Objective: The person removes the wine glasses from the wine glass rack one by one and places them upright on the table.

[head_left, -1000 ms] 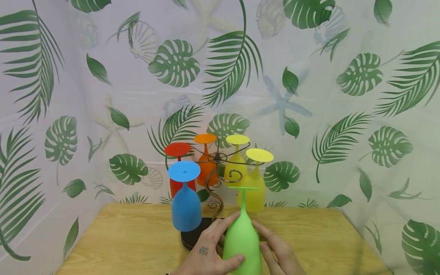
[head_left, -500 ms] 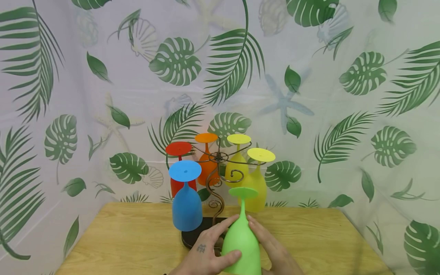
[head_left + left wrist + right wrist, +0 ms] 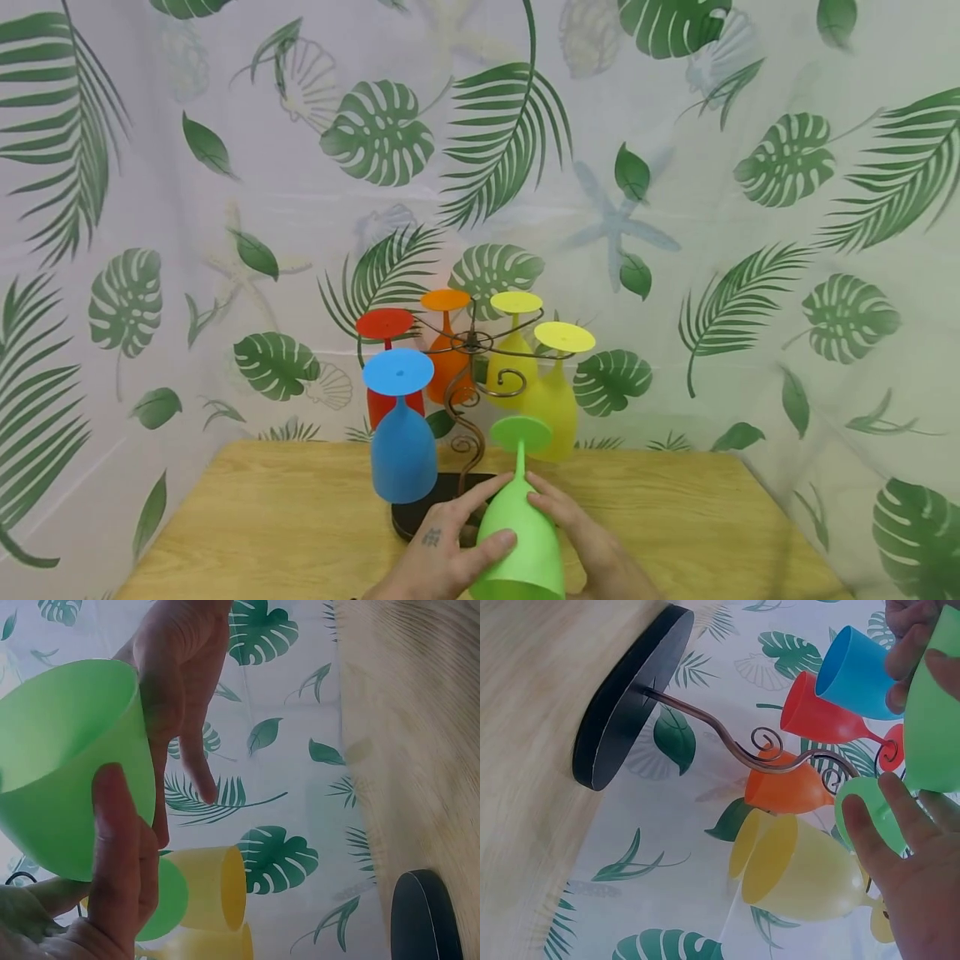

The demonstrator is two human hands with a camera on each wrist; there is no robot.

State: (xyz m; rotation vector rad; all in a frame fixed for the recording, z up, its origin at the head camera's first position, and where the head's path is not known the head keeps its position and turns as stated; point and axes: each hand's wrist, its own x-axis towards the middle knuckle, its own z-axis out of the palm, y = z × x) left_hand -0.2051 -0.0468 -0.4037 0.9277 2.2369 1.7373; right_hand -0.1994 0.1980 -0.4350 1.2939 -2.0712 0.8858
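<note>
A green goblet (image 3: pixel 521 533) is held bowl down between both hands, its mouth tipped toward me and its foot away. My left hand (image 3: pixel 446 550) grips the bowl's left side, thumb across the near face and fingers up by the stem. On the bowl's right side is my right hand (image 3: pixel 600 554), fingertips near the stem's base. Just behind stands a metal goblet rack (image 3: pixel 471 400) with a curled stem. Hanging upside down from its arms are a blue goblet (image 3: pixel 403 454), a red goblet (image 3: pixel 385 321), an orange goblet (image 3: pixel 447 367) and two yellow goblets (image 3: pixel 555 408).
The rack's black base (image 3: pixel 634 697) rests on the wooden table (image 3: pixel 262 517), partly hidden by my hands in the head view. A leaf-patterned curtain (image 3: pixel 480 167) hangs behind the table and along both sides.
The green goblet has tipped, its foot away from me and its mouth toward me, and has shifted slightly left. Both hands moved with it. The hanging goblets stayed put.
</note>
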